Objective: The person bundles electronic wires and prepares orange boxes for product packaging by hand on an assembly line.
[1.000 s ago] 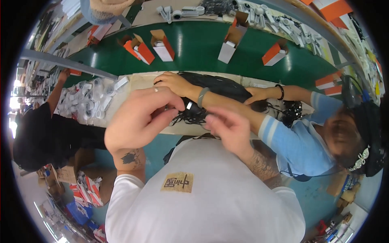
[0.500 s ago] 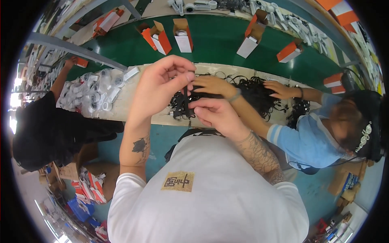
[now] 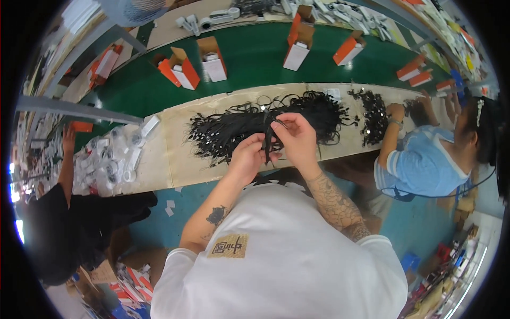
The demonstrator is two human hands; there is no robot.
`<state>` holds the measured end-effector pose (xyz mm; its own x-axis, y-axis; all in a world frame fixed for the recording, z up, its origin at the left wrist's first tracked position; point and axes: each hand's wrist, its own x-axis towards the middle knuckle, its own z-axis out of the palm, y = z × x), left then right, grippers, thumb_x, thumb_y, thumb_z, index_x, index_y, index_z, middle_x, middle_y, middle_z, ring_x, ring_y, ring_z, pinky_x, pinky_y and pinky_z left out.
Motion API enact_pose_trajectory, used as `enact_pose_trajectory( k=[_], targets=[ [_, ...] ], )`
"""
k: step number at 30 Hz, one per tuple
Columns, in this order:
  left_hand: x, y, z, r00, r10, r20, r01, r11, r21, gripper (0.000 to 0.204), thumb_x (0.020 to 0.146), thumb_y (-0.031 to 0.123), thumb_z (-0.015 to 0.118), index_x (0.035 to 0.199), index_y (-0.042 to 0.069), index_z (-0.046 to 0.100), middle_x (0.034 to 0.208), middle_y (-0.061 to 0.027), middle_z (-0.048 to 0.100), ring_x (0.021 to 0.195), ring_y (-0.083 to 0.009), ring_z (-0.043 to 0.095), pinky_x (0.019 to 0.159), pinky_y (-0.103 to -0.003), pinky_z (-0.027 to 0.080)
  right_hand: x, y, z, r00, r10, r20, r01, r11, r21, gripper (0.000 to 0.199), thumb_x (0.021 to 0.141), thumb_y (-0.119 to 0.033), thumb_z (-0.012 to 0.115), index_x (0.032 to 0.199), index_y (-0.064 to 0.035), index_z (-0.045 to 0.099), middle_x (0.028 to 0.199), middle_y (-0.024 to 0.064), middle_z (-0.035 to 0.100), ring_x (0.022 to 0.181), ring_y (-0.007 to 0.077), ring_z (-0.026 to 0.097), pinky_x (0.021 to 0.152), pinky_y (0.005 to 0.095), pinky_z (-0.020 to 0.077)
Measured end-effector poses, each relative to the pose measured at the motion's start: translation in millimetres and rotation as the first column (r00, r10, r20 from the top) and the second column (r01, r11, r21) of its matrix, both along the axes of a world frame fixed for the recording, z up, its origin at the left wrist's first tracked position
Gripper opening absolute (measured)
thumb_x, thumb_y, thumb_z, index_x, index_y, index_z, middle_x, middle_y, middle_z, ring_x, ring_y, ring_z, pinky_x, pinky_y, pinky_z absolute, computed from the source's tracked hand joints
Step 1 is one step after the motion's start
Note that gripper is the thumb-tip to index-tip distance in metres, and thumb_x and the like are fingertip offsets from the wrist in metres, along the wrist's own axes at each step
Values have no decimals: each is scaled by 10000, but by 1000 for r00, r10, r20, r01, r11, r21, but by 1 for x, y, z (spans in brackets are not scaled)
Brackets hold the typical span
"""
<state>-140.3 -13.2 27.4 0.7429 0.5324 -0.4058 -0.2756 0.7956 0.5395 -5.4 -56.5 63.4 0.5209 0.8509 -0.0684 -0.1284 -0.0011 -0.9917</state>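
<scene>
My left hand (image 3: 247, 160) and my right hand (image 3: 298, 142) are close together over the front of the bench, both with pinched fingers. Between them hangs a short black cord (image 3: 268, 135), looped or folded, with a small pale tip at its upper end. The right fingers grip it higher up and the left fingers lower down. Just behind lies a long heap of black cords (image 3: 228, 130) with small shiny ends, partly hidden by my hands.
A smaller black cord pile (image 3: 373, 117) lies to the right, near a co-worker in a light blue top (image 3: 419, 159). Clear-wrapped white items (image 3: 109, 159) sit at left near another person in black (image 3: 58, 228). Orange-and-white boxes (image 3: 213, 66) stand on the green conveyor belt (image 3: 249, 58).
My hands have come down, the left one lowering most, still with the black cord. The blue-topped co-worker's hands have withdrawn from the heap to the right. The view has shifted.
</scene>
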Motion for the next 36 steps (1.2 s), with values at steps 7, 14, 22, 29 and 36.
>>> enact_pose_trajectory(
  k=[7, 14, 22, 29, 36],
  targets=[
    [13, 17, 19, 925, -182, -335, 290, 906, 309, 123, 929, 112, 541, 989, 18, 592, 788, -7, 565, 595, -81, 461, 600, -240, 442, 52, -41, -19, 743, 382, 550, -391, 914, -106, 166, 782, -14, 636, 946, -5, 661, 853, 113, 594, 768, 251, 594, 677, 317, 477],
    [60, 20, 14, 877, -299, -376, 462, 740, 489, 129, 924, 129, 562, 1004, 38, 603, 805, -5, 606, 655, -66, 531, 576, -215, 441, 72, -78, -27, 666, 390, -636, -442, 893, 86, 183, 856, -64, 630, 1023, 10, 608, 840, 31, 585, 695, 110, 518, 596, 257, 421],
    [134, -34, -24, 885, -293, -362, 372, 912, 172, 90, 951, 138, 498, 985, 64, 537, 762, -10, 539, 616, -100, 529, 566, -230, 424, 124, -85, -45, 836, -109, 539, 154, 987, -39, 127, 840, -76, 634, 936, 7, 643, 799, 63, 594, 684, 161, 580, 591, 267, 469],
    [157, -7, -16, 723, -289, -628, 690, 260, 675, 225, 833, 175, 684, 982, 23, 614, 786, -23, 615, 695, -106, 570, 624, -247, 461, 206, -95, -45, 596, 712, 372, -608, 702, -371, 144, 782, -77, 674, 907, -6, 664, 776, 78, 636, 682, 179, 611, 630, 264, 462],
    [195, -4, -10, 898, -361, -250, 431, 836, 340, 119, 909, 90, 570, 980, 4, 611, 775, -34, 599, 684, -113, 556, 638, -240, 469, 218, -88, -54, 697, 212, -685, -274, 962, 19, 118, 843, -80, 660, 940, -14, 656, 790, -16, 593, 661, 64, 506, 619, 201, 413]
  ],
)
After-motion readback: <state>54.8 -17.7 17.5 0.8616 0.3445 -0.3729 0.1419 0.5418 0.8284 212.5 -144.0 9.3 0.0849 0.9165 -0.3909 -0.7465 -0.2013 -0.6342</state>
